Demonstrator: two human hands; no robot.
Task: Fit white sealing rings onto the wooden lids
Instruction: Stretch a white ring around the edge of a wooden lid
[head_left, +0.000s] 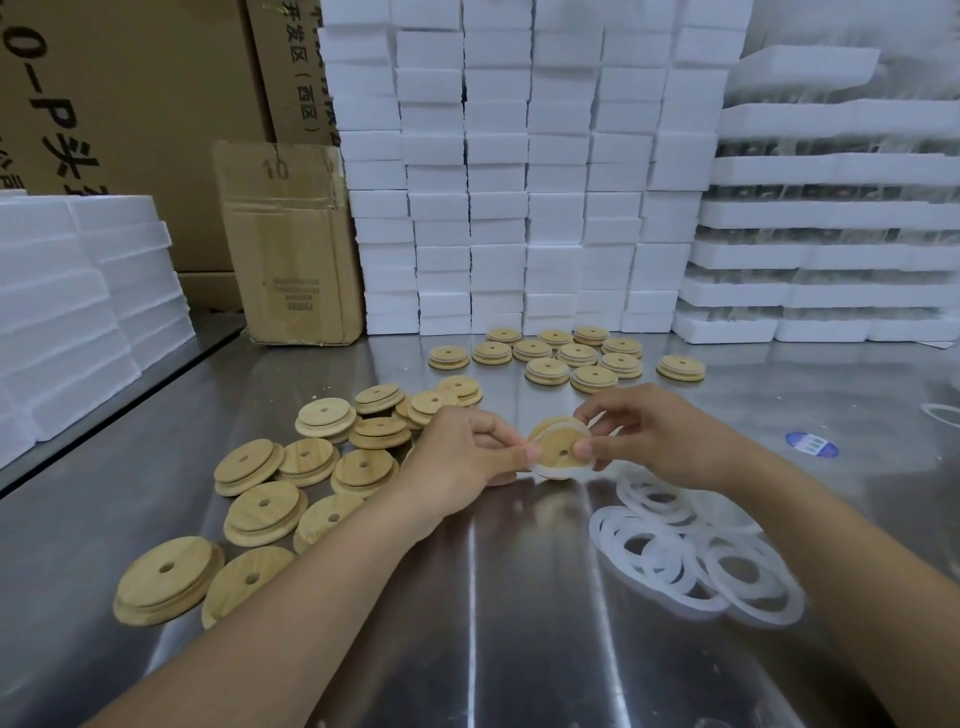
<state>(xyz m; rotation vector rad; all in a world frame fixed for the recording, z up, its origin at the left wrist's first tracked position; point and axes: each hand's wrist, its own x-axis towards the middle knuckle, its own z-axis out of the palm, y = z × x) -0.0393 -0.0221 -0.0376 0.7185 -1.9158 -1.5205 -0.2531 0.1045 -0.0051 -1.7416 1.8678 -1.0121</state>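
My left thumb and fingertips (531, 453) pinched the left rim of the lid (555, 441). My right thumb lay on its face just beside the centre hole, and the right fingers curled over the top rim, pinching the ring (545, 472) against the wood. So both my left hand (467, 449) and my right hand (662, 441) were closed on the same piece, and it sat directly between them, lifted just clear of the steel table (493, 623). The lid stood nearly on edge with its holed face tipped towards me. Being a disc it had no long side, and only the axis through the hole mattered, which pointed back at me. The ring showed as a thin, soft, translucent white band along the lower edge and again at the upper right. I could not tell whether it was seated all the way round, and I judged that the next press would have to run it around the rim.

The lid was pale, smooth-grained wood, stepped, with a small disc on a wider one. The loose rings (691, 561) lay flat and overlapping, nearer my right hand. The bare lids (291, 499) were scattered nearer my left. The lids further back (571, 358) showed a pale band at the step, so I took them as done. Behind them stood stacked white foam blocks (519, 182) and a cardboard box (291, 244).
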